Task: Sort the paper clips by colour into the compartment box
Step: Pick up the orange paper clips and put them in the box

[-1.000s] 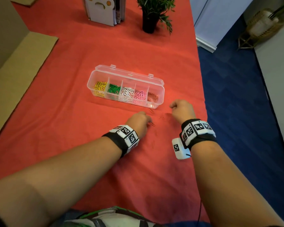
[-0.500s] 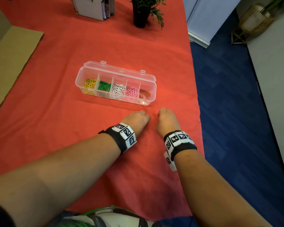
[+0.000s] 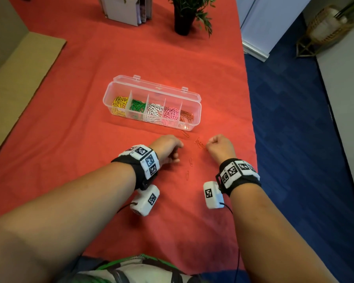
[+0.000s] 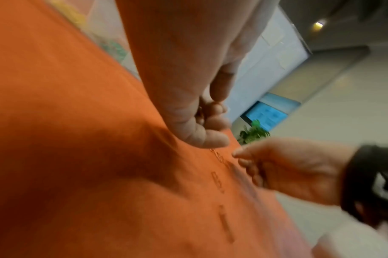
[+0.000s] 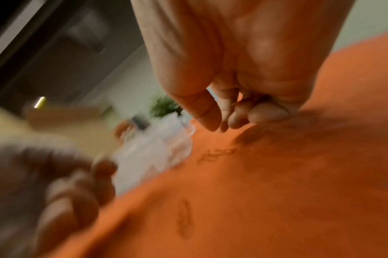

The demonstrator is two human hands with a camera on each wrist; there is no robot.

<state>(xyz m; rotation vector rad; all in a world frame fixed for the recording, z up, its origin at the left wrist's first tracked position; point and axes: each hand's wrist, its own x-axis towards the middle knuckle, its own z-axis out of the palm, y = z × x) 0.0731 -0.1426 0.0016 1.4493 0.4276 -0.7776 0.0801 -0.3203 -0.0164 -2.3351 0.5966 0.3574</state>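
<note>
Left hand (image 3: 168, 148): curled beside the loose clips (image 3: 199, 143); any hold couldn't be told.
Right hand (image 3: 220, 147): curled; contents unclear.
Technique: pinch singly, drop into box's (image 3: 151, 86) rightmost compartment.

My head camera is looking steeply down and forward from above, taking in both my forearms and the red tablecloth (image 3: 74, 123), with the compartment box (image 3: 192, 127) lying toward twelve o'clock. My left wrist camera is sitting close to the cloth, tilted, facing along my left hand (image 4: 188, 97) toward two o'clock, and catching my right hand (image 4: 294, 167) at its four o'clock. My right wrist camera is looking along my right hand (image 5: 239, 73) from just as near, showing my left hand (image 5: 62, 188) blurred at eight o'clock. All three are sharing the loose orange paper clips (image 3: 199, 142) between my hands.
</note>
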